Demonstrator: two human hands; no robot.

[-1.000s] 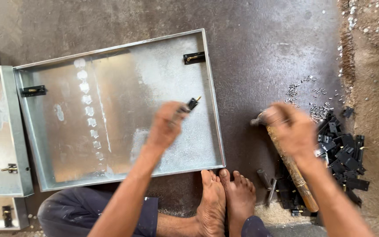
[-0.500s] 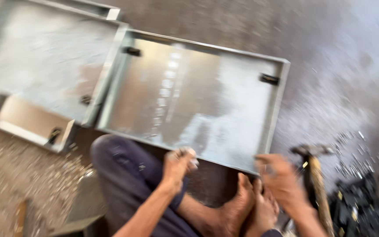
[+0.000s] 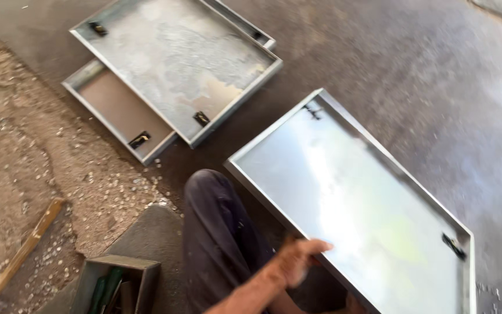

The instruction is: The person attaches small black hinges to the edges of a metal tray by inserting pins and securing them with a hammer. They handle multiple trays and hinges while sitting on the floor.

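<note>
1. One broad concrete floor (image 3: 413, 64) fills most of the view, dark and stained, with a gritty, pebbly patch along its left side.
2. Nearest the person lies a shiny metal tray (image 3: 367, 203), set at a slant on the floor, its raised rim catching the light – a small black latch (image 3: 454, 246) sits by its far right corner.
3. Two more grey trays (image 3: 175, 64) lie stacked at top left, well apart from the shiny one, each with small black clips on the rim.
4. A dark trouser leg (image 3: 216, 232) is folded just beside the shiny tray's near edge.
5. An open metal box (image 3: 117, 282) with green-handled tools stands at bottom left; a wooden stick (image 3: 27, 247) lies on the grit near it.
6. The left hand (image 3: 297, 261) grips the shiny tray's near rim, fingers curled over the edge – the tray stretches away up and to the right of it.
7. The right hand is out of view.
</note>
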